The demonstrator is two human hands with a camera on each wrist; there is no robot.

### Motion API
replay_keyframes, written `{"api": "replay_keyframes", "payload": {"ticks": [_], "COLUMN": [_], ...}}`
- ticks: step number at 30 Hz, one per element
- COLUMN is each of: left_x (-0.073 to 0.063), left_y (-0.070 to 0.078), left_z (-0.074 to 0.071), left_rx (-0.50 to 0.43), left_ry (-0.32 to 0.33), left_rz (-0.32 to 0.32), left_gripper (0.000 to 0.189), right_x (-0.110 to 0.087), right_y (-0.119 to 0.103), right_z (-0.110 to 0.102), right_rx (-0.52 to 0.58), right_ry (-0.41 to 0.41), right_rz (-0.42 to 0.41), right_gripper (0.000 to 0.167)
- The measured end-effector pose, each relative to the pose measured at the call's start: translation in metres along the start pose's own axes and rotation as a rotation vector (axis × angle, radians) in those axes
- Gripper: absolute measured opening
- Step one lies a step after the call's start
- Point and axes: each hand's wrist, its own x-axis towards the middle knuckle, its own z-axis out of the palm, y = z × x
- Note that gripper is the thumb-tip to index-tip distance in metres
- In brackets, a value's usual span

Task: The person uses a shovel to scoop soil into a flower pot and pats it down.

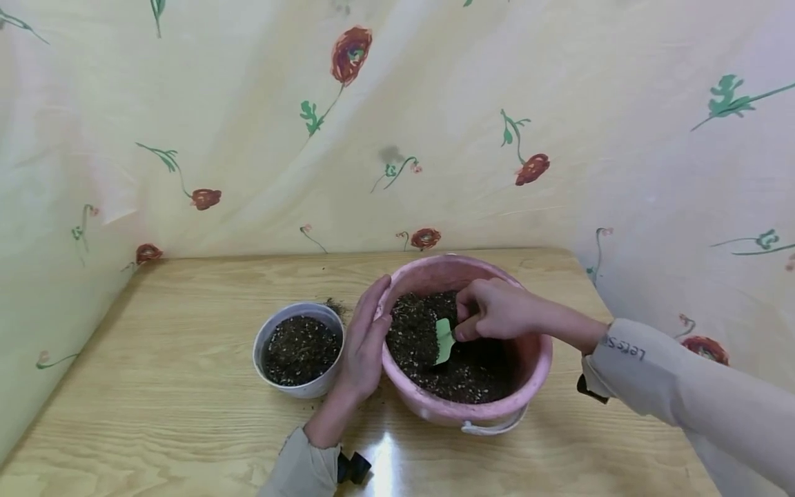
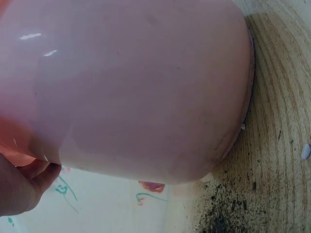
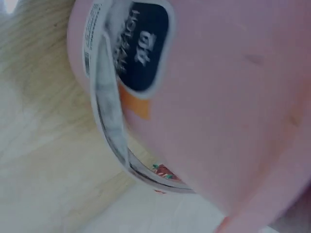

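A pink bucket (image 1: 410, 390) of dark soil (image 1: 413, 331) stands on the table. My left hand (image 1: 363, 345) rests against the bucket's left side at the rim, its fingers fairly straight; in the left wrist view, the fingers (image 2: 46, 177) touch the outer wall (image 2: 141, 92). Inside the bucket, my right hand (image 1: 499, 310) grips a small green trowel (image 1: 444, 340) by its handle, which the fingers mostly cover. The blade meets the soil. The right wrist view shows the bucket's outer wall (image 3: 209, 73) and not the trowel.
Left of the bucket stands a white pot (image 1: 261, 369) with soil in it. Some spilled soil (image 1: 335, 306) lies behind it on the wooden table (image 1: 168, 373). The bucket's white handle (image 3: 109, 107) hangs down its side. A flowered cloth (image 1: 248, 90) encloses the back and sides.
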Motion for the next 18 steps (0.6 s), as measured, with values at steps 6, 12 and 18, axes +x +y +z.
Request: {"api": "replay_keyframes", "payload": {"ticks": [6,12,18], "left_x": [-0.004,-0.010,-0.014], "left_y": [0.001,0.002,0.005], "left_z": [0.002,0.008,0.013], "left_rx": [0.009,0.021,0.015], "left_ry": [0.012,0.023,0.036], "left_rz": [-0.007,-0.014,-0.013], "left_gripper": [0.050,0.050,0.050], "right_x": [0.001,-0.006,-0.014], "right_y": [-0.014,-0.015,-0.009], "right_z": [-0.005,-0.008,-0.009], "right_rx": [-0.004,-0.008,0.053], "right_ry": [-0.072,-0.099,-0.084], "right_rz": [0.014,0.013,-0.011], "right_gripper": [0.022,0.023,0.023]}}
